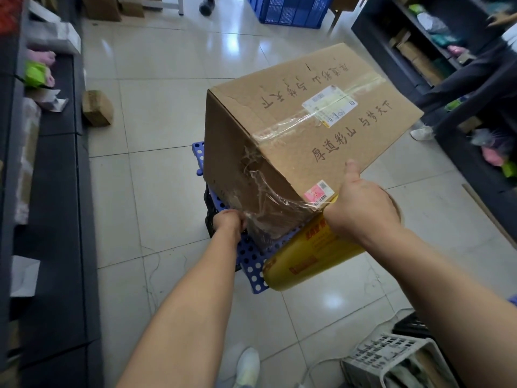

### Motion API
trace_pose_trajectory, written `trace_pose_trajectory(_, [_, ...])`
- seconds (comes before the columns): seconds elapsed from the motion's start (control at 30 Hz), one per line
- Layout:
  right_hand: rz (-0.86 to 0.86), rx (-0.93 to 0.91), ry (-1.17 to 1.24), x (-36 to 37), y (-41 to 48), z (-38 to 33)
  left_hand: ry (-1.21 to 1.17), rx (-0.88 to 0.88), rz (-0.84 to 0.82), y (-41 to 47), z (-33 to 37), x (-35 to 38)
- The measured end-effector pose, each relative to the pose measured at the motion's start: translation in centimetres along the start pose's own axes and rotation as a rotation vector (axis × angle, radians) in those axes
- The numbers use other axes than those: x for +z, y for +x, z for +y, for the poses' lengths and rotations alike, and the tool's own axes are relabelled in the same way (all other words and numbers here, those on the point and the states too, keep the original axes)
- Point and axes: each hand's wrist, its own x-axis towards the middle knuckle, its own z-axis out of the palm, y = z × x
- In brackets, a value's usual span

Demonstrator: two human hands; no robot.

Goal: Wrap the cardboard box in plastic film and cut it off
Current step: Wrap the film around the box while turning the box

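1. Right hand (361, 208) grips yellow film roll (307, 256), fingers hidden.
2. Left hand (228, 222) pinches clear film (268, 203) against tilted brown cardboard box (293, 116).
3. Blue perforated plastic stool (251, 256) beneath; white tiled floor (167, 177).

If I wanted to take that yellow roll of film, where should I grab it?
Probably by an end, as the right hand does at the top of the film roll. It is a long tilted cylinder with film peeling off its side toward the cardboard box, so come from the side away from the box, leaving the middle free.
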Motion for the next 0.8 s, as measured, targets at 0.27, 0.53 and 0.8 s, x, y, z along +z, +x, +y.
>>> trace_pose_trajectory(0.27, [0.024,0.02,0.05,0.4,0.2,0.0,-0.282,-0.073,-0.016,-2.0,0.6,-0.3])
trace_pose_trajectory(0.53, [0.036,0.019,0.052,0.5,0.6,0.3,-0.252,-0.09,-0.018,-2.8,1.0,0.3])
trace_pose_trajectory(0.8, [0.038,0.005,0.052,0.5,0.8,0.4,-0.337,-0.144,-0.066,-2.9,1.7,-0.2])
